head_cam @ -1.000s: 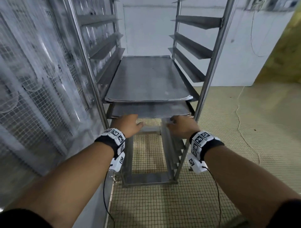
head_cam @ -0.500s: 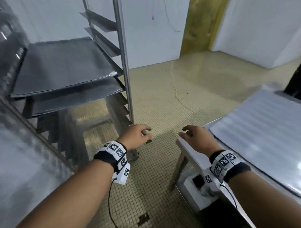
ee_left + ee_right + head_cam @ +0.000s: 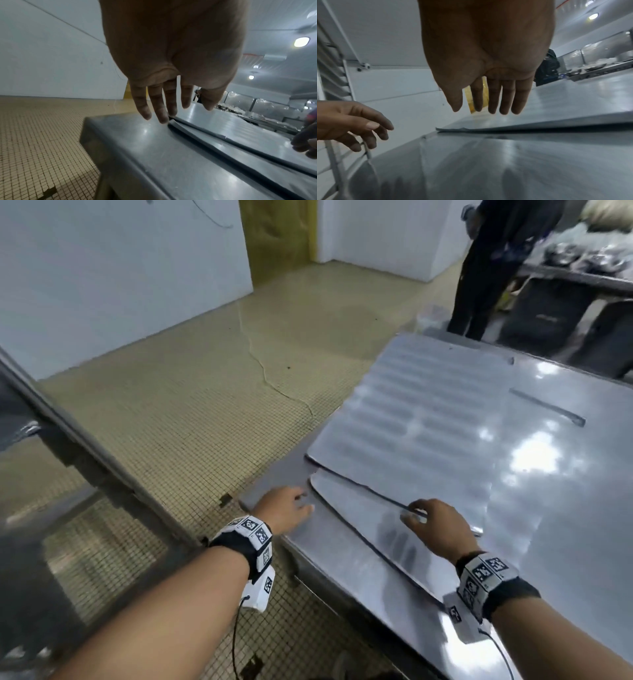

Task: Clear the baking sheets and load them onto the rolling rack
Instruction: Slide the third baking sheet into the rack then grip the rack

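Tiled yellowish floor (image 3: pixel 191 392) across the left and far middle, white walls (image 3: pixel 102 268) behind. Steel work table (image 3: pixel 555 508) filling the right side, near edge running diagonally toward the lower right. Part of the rolling rack (image 3: pixel 85 460) at the left edge, a slanted metal upright, blurred. Standing at the far right beside another counter, a second person in dark clothing (image 3: pixel 493 265).

On the table, 2 baking sheets lying flat. Ridged baking sheet (image 3: pixel 421 419) farther away, its near edge overlapping the smooth baking sheet (image 3: pixel 373 546) nearer the table's near-left corner. A thin dark strip (image 3: pixel 548 407) lying well apart on the far right of the tabletop; nature unclear.

Left hand (image 3: pixel 284 508) at the table's near-left corner, fingers (image 3: pixel 161 108) straight and spread, tips reaching down at the corner of the smooth baking sheet, grasping nothing. Contact with the sheet's rim cannot be told for certain.

Right hand (image 3: pixel 435 525) over the smooth baking sheet near the overlap, fingers (image 3: pixel 505 97) extended and relaxed, released, holding nothing, hovering just above the metal.
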### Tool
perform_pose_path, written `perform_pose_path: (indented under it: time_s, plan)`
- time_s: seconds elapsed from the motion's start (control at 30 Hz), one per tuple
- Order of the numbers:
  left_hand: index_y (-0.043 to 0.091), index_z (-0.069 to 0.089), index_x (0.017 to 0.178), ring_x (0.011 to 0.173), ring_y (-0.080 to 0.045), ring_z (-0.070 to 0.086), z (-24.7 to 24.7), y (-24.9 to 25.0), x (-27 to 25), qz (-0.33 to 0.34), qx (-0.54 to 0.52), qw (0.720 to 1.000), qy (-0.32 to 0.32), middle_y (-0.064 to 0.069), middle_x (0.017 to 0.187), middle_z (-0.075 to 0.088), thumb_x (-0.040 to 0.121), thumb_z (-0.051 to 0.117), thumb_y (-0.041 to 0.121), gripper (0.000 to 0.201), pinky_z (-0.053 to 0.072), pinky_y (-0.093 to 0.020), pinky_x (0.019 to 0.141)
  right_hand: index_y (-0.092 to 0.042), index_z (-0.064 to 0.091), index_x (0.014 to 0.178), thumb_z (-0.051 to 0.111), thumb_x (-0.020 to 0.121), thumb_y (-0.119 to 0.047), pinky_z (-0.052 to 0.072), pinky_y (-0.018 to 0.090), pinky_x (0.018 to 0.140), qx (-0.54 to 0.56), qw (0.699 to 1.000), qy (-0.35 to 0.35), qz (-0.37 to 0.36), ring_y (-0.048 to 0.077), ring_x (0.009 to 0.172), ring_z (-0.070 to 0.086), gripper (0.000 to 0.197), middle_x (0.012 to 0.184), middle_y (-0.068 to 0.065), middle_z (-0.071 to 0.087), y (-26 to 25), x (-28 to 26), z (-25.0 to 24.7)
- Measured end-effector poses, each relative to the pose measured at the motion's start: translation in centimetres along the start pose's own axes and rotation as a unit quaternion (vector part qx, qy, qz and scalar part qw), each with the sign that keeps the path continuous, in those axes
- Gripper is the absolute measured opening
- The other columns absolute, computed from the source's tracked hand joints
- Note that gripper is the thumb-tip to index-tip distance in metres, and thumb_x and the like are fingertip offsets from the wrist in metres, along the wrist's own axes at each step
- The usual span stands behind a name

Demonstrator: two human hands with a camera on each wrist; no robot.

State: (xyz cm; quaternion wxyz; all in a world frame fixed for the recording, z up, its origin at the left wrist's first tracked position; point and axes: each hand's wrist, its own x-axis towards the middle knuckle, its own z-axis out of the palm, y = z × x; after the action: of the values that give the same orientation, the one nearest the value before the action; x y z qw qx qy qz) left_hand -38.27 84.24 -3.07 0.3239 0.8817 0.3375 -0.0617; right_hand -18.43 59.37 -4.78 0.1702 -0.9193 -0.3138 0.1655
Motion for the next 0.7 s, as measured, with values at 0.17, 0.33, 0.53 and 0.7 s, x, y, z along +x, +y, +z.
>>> perform_pose_path:
  time_s: [0.17, 0.33, 0.53, 0.7]
  plan:
    - [0.02, 0.052, 0.14, 0.128, -0.023, 0.05, 3.0, 2.0, 4.6, 0.017, 0.043, 0.999, 0.011, -0.004, 0.145, 0.049, 0.093, 0.061, 0.041, 0.053, 0.041, -0.035, 0.107, -0.021, 0.067, 0.128, 0.064, 0.092, -0.04, 0.046, 0.038, 0.098, -0.01, 0.999, 0.012, 0.036, 0.026, 0.124, 0.054, 0.041, 0.132, 0.004, 0.062, 5.2, 1.8, 0.5]
    - [0.016, 0.053, 0.139, 0.125, -0.024, 0.051, 4.4, 2.0, 7.1, 0.014, 0.056, 0.998, 0.02, -0.005, 0.145, 0.046, 0.093, 0.063, 0.033, 0.051, 0.041, -0.034, 0.107, -0.023, 0.073, 0.113, 0.061, 0.095, -0.035, 0.044, 0.037, 0.09, -0.002, 0.999, 0.015, 0.043, 0.026, 0.112, 0.053, 0.025, 0.116, 0.002, 0.065, 7.4, 2.8, 1.7]
    - [0.018, 0.046, 0.145, 0.108, -0.017, 0.054, 4.2, 0.8, 8.6, 0.008, 0.033, 0.999, 0.029, -0.003, 0.147, 0.039, 0.09, 0.067, 0.034, 0.061, 0.042, -0.032, 0.098, -0.026, 0.076, 0.095, 0.066, 0.09, -0.032, 0.044, 0.034, 0.077, 0.028, 0.996, 0.049, 0.074, 0.025, 0.097, 0.057, 0.013, 0.091, -0.002, 0.062, 7.7, 2.8, 1.8]
    - [0.029, 0.031, 0.151, 0.11, -0.022, 0.061, 3.0, -0.9, 10.7, 0.017, -0.014, 1.0, 0.017, -0.002, 0.126, 0.061, 0.083, 0.073, 0.036, 0.08, 0.051, -0.041, 0.096, -0.032, 0.073, 0.081, 0.074, 0.083, -0.036, 0.045, 0.034, 0.074, 0.061, 0.991, 0.056, 0.104, 0.02, 0.088, 0.058, 0.005, 0.08, -0.011, 0.056, 7.3, 2.8, 1.6]
